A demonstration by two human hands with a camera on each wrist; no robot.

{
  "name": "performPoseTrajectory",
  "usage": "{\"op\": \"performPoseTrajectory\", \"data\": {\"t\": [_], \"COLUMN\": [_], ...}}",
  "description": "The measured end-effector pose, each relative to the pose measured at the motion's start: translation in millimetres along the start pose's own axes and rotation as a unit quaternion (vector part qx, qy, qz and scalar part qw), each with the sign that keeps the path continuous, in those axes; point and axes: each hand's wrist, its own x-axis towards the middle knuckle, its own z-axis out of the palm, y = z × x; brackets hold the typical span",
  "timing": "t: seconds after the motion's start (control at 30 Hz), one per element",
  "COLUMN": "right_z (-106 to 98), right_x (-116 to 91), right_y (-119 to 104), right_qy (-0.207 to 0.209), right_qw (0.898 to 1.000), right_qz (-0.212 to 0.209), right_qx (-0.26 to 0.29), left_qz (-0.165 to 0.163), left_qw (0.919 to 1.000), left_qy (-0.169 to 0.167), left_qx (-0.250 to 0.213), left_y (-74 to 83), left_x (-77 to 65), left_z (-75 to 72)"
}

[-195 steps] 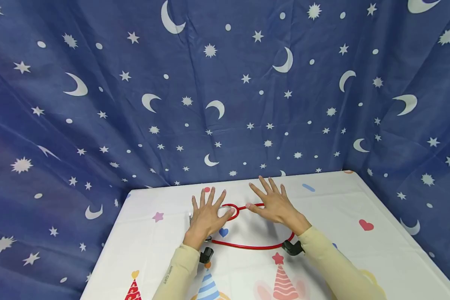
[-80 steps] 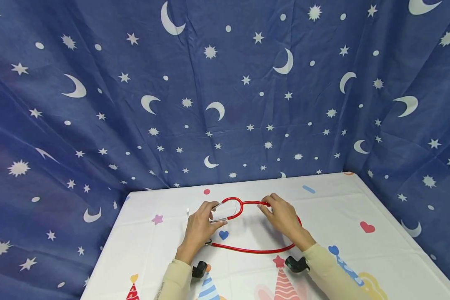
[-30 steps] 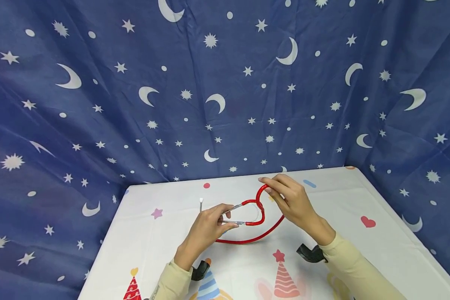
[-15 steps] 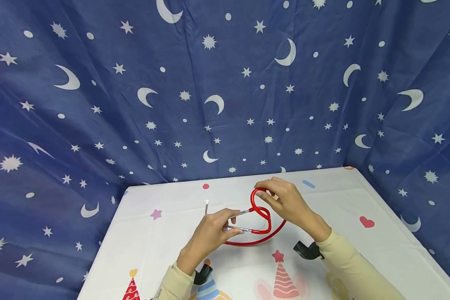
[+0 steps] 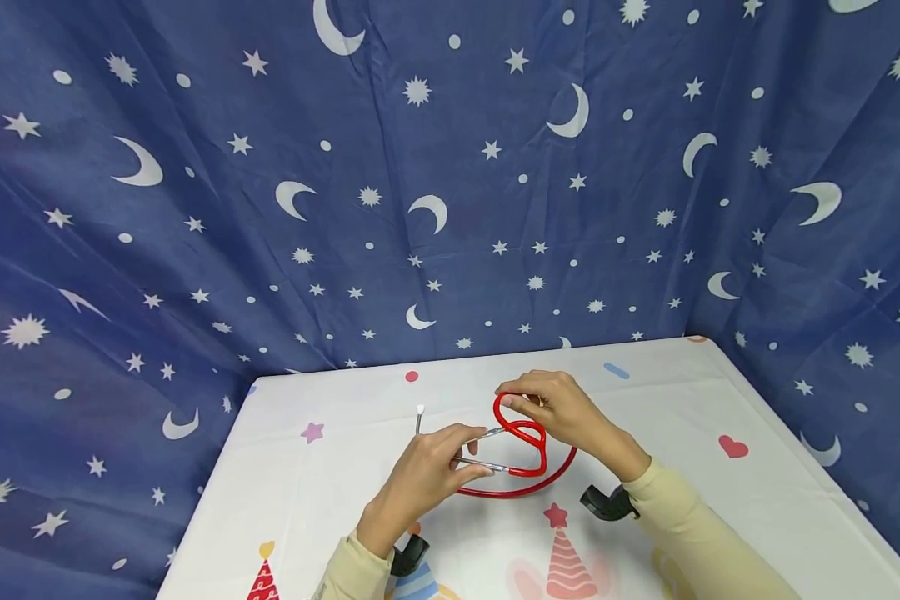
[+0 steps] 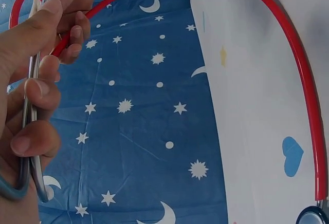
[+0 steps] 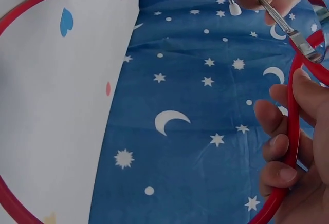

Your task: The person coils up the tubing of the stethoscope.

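A stethoscope with red tubing (image 5: 521, 492) and metal ear tubes (image 5: 487, 464) is between both hands above the table. My left hand (image 5: 427, 462) grips the metal ear tubes, and one white ear tip (image 5: 421, 409) sticks up past its knuckles. Fingers curl round both metal tubes (image 6: 32, 106) in the left wrist view. My right hand (image 5: 558, 408) pinches the red tube just past the fork, bending it into a small loop over the yoke. The rest of the tube arcs down to the chest piece (image 6: 312, 216), lying on the white cloth and hidden behind the left hand in the head view.
A white tablecloth (image 5: 330, 492) printed with hearts, stars and party hats covers the table. Behind it and at both sides hangs a blue curtain (image 5: 450, 275) with moons and stars. Black wrist cameras (image 5: 606, 502) sit under both forearms.
Both hands first hovered spread over the stethoscope, then took hold and lifted its upper part. Lately the left hand has shifted slightly right, the right hand slightly left and down, tightening the tube's loop.
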Motion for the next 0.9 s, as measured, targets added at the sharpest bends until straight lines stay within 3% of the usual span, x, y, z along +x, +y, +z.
{"op": "performPoseTrajectory", "data": {"t": [0.37, 0.6, 0.9], "right_z": [12.5, 19.1, 28.4], "right_x": [-3.5, -7.2, -13.5], "right_y": [2.7, 5.8, 2.5], "right_qy": [-0.062, -0.057, -0.055], "right_qw": [0.996, 0.998, 0.995], "right_qz": [0.030, 0.020, 0.078], "right_qx": [0.059, 0.036, 0.040], "left_qz": [0.014, 0.004, -0.010], "left_qw": [0.9996, 0.9989, 0.9983], "left_qy": [0.024, 0.047, 0.057], "left_qx": [-0.001, 0.004, -0.007], "left_y": [3.9, 3.4, 1.2], "left_x": [0.3, 1.3, -1.5], "left_z": [0.0, -3.0, -0.6]}}
